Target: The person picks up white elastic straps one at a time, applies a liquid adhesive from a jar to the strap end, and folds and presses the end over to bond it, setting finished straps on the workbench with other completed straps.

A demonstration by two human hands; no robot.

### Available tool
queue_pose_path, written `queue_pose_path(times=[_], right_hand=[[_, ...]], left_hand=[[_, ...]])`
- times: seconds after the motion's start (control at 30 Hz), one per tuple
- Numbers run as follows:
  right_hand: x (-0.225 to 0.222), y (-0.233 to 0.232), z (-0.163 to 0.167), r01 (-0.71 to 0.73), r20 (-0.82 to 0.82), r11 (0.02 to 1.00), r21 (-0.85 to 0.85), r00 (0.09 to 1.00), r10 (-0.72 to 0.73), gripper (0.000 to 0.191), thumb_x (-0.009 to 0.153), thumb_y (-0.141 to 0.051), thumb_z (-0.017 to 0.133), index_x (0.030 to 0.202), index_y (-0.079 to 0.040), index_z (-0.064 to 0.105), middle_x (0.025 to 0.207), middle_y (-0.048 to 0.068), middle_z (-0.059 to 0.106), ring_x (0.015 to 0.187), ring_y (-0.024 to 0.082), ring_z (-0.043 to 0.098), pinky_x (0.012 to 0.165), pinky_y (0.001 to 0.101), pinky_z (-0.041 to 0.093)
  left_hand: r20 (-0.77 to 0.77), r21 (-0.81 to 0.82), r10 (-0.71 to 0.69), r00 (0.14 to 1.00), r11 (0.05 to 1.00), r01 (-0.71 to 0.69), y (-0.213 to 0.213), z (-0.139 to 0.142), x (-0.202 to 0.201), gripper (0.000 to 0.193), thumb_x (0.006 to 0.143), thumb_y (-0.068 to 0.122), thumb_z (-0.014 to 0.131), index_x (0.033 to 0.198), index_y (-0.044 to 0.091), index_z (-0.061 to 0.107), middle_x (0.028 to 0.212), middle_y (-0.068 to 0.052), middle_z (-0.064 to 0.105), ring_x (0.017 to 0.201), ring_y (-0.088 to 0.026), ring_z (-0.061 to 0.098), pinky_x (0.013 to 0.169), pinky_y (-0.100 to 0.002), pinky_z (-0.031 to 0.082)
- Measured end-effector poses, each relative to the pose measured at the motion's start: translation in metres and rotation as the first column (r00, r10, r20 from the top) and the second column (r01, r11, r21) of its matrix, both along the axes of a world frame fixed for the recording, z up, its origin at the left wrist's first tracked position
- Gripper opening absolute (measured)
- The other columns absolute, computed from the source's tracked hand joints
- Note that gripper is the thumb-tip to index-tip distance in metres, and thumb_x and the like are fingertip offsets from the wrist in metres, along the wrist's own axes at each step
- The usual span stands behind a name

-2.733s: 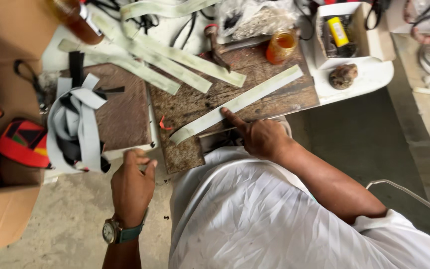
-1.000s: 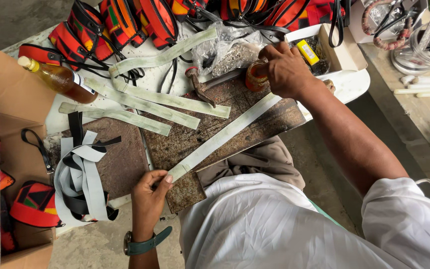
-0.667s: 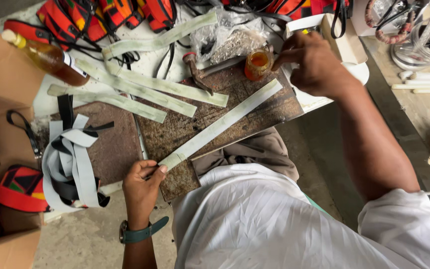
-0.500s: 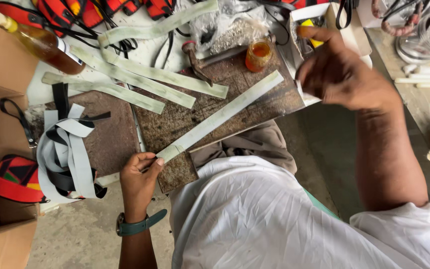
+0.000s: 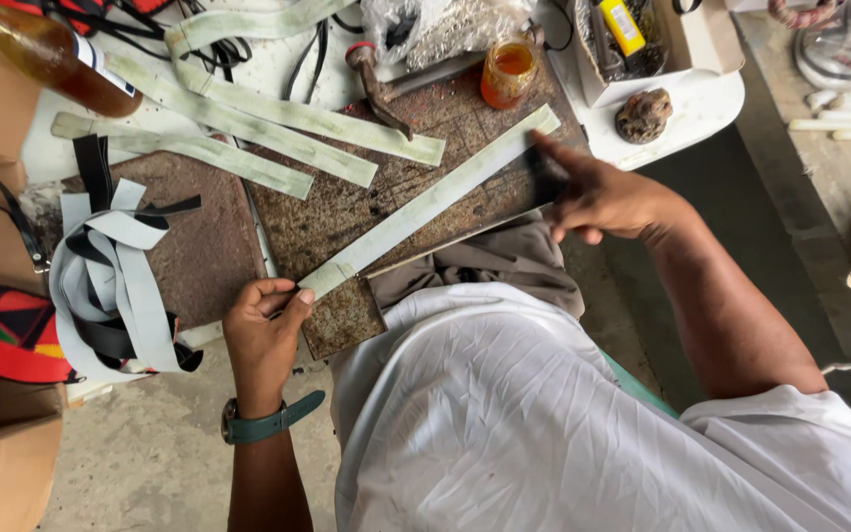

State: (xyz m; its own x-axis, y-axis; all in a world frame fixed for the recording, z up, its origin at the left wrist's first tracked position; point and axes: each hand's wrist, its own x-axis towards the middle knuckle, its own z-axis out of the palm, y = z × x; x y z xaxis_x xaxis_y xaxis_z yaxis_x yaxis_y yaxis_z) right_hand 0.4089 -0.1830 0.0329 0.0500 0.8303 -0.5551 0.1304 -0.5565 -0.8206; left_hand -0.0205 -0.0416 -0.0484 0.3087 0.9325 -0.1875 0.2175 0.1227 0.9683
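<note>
The long pale strip [image 5: 425,207] across the middle of the frame looks like matt woven cloth, greyish green, its surface dull and slightly mottled. It lies on a rusty metal plate [image 5: 347,222], rough, pitted and brown. The bottle [image 5: 46,54] at upper left is glossy, clear with amber liquid; the small jar [image 5: 507,74] at top centre is likewise shiny and orange. The grey bands [image 5: 115,286] heaped at left look smooth and faintly sheened. The box [image 5: 2,473] at lower left is matt brown cardboard. The floor [image 5: 130,463] is rough concrete.
</note>
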Motion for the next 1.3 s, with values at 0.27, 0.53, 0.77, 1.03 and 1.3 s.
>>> queue_pose_path(times=[0.27, 0.53, 0.77, 1.03, 1.3], right_hand=[[-0.116, 0.015, -0.01, -0.498, 0.458, 0.867, 0.014, 0.774, 0.437, 0.118, 0.076, -0.012, 0.077, 0.166, -0.018, 0.002, 0.056, 0.016, 0.062, 0.051, 0.021, 0.06, 0.059, 0.0287, 0.05], [-0.02, 0.02, 0.026, -0.063, 0.424, 0.995, -0.074, 0.901, 0.089, 0.103, 0.078, -0.015, 0.072, 0.165, -0.024, 0.018, 0.07, 0.009, 0.072, 0.055, 0.018, 0.062, 0.052, 0.0333, 0.055], [0.014, 0.015, 0.008, 0.033, 0.535, 0.986, -0.165, 0.843, 0.061, 0.102, 0.08, -0.008, 0.067, 0.166, -0.028, 0.016, 0.072, 0.011, 0.073, 0.053, 0.019, 0.061, 0.051, 0.036, 0.053], [-0.104, 0.037, 0.021, -0.358, 0.485, 0.923, -0.141, 0.788, 0.379, 0.106, 0.079, -0.012, 0.07, 0.17, -0.025, 0.017, 0.082, 0.016, 0.073, 0.063, 0.026, 0.065, 0.06, 0.0395, 0.055], [-0.134, 0.032, 0.008, -0.348, 0.74, 0.879, -0.326, 0.485, 0.466, 0.101, 0.084, -0.019, 0.068, 0.173, -0.022, 0.021, 0.106, 0.023, 0.074, 0.084, 0.038, 0.073, 0.079, 0.0471, 0.058]], left_hand=[[0.006, 0.039, -0.028, 1.0, 0.999, 0.027, 0.001, 0.002, -0.003, 0.027, 0.092, 0.008, 0.078, 0.111, -0.005, 0.063, 0.094, -0.015, 0.076, 0.082, -0.014, 0.073, 0.073, -0.027, 0.058], [-0.016, 0.005, -0.019, 1.0, 1.0, 0.019, 0.002, 0.002, -0.002, 0.029, 0.09, 0.008, 0.078, 0.112, -0.004, 0.063, 0.094, -0.015, 0.076, 0.083, -0.015, 0.073, 0.072, -0.026, 0.059], [0.049, -0.026, -0.018, 0.999, 0.999, 0.02, 0.003, 0.0, -0.001, 0.028, 0.091, 0.007, 0.078, 0.112, -0.005, 0.063, 0.096, -0.014, 0.075, 0.083, -0.015, 0.072, 0.074, -0.026, 0.058], [0.126, -0.026, -0.03, 0.992, 0.999, 0.034, 0.005, -0.008, -0.008, 0.026, 0.092, 0.006, 0.077, 0.111, -0.005, 0.063, 0.095, -0.014, 0.074, 0.081, -0.013, 0.072, 0.073, -0.026, 0.059], [0.047, 0.044, -0.061, 0.997, 0.997, 0.059, 0.007, -0.006, -0.008, 0.018, 0.094, 0.008, 0.075, 0.106, -0.004, 0.068, 0.09, -0.011, 0.076, 0.078, -0.012, 0.072, 0.07, -0.025, 0.059]])
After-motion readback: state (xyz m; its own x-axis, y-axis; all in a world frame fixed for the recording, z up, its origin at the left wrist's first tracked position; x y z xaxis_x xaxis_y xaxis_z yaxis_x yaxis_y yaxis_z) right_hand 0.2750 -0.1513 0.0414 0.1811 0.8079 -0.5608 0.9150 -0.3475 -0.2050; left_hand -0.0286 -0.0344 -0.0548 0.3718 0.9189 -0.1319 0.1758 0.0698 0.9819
